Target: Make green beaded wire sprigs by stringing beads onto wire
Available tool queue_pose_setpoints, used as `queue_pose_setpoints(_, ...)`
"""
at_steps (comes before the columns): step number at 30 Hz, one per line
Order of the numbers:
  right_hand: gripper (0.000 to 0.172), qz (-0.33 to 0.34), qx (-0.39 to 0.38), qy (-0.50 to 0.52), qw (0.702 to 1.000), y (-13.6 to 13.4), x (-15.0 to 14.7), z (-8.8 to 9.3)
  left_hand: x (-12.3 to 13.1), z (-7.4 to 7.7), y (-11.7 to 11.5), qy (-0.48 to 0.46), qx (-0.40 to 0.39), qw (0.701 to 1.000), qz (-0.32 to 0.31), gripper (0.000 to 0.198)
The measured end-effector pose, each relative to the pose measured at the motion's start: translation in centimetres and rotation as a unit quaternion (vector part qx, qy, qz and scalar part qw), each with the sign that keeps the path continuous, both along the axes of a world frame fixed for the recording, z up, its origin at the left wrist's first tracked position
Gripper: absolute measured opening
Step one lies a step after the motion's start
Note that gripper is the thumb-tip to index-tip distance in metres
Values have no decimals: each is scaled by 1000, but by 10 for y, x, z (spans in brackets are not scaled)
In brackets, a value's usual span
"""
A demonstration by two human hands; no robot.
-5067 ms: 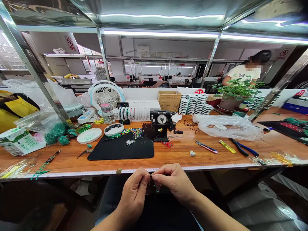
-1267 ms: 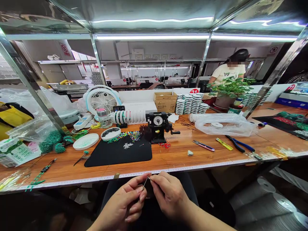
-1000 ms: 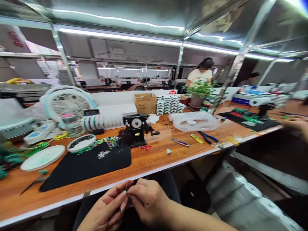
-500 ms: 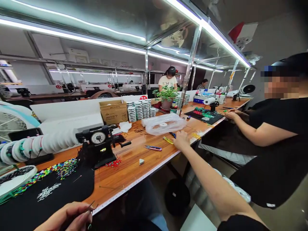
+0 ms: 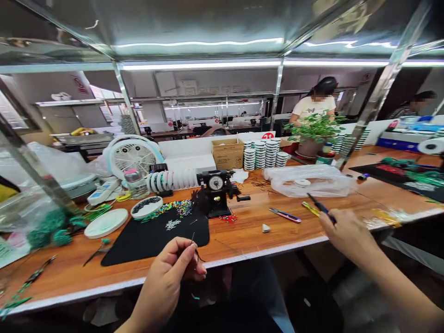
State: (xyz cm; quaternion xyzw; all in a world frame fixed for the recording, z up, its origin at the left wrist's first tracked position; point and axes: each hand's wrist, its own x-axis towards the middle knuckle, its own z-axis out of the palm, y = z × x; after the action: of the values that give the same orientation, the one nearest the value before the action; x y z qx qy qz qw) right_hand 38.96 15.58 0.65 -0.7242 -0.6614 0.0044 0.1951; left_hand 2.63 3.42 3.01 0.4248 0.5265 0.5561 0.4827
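Thin wire stands pinched tight between thumb and forefinger of the left hand, near the bench edge, in front of the black mat. The right hand curls closed around blue-handled pliers, over the wooden workbench, just beside a yellow-handled tool.

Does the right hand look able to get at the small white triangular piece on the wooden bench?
Probably yes: the right hand sits near the front edge of the bench, and bare wood runs to the white triangular piece; the pink-and-blue cutter lies behind that line. Its blue-handled tool would need managing.
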Motion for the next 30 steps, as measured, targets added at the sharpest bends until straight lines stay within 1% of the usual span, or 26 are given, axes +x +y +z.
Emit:
queue_pose_setpoints(1,34,61,-8,47,997,-16,-19,1,2,-1,-1,-29,-12,999,6,19)
queue_pose_setpoints(2,33,154,-31,145,977,-32,-41,2,3,-2,-3,-54,-21,998,11,20)
queue_pose_setpoints(3,35,248,-75,239,936,-48,-64,1,4,-3,-4,-78,-27,996,16,20)
queue_pose_setpoints(4,38,323,-125,313,884,-63,-87,-1,5,-3,-6,-103,-32,994,17,21)
queue_pose_setpoints(5,38,374,-161,368,836,-76,-109,-4,6,-3,-8,-130,-38,991,17,20)
queue_pose_setpoints(6,38,415,-187,402,795,-87,-129,-7,6,-3,-10,-161,-44,986,14,20)
queue_pose_setpoints(7,38,445,-203,424,762,-95,-146,-11,6,-3,-12,-192,-46,980,12,19)
queue_pose_setpoints(8,39,461,-204,440,744,-101,-160,-15,5,-3,-14,-221,-45,974,11,18)
queue_pose_setpoints(9,39,470,-199,449,734,-104,-171,-18,4,-3,-16,-245,-43,968,12,17)
queue_pose_setpoints(11,41,474,-179,462,728,-106,-185,-21,3,-4,-20,-274,-34,961,20,16)
queue_pose_setpoints(13,43,479,-169,474,719,-107,-193,-22,4,-5,-22,-284,-30,958,34,16)
queue_pose_setpoints(16,42,486,-182,494,698,-107,-199,-21,5,-7,-23,-293,-28,954,59,17)
queue_pose_setpoints(22,42,469,-229,514,681,-110,-203,-24,5,-11,-23,-295,-32,952,76,18)
queue_pose_setpoints(23,41,465,-237,512,682,-110,-204,-24,5,-11,-23,-290,-32,953,78,18)
queue_pose_setpoints(25,41,459,-240,500,694,-110,-204,-23,5,-11,-23,-276,-32,958,78,18)
queue_pose_setpoints(27,39,465,-212,484,711,-110,-204,-22,5,-10,-24,-255,-32,963,78,20)
queue_pose_setpoints(30,31,479,-148,474,724,-111,-203,-23,4,-11,-23,-220,-16,971,89,21)
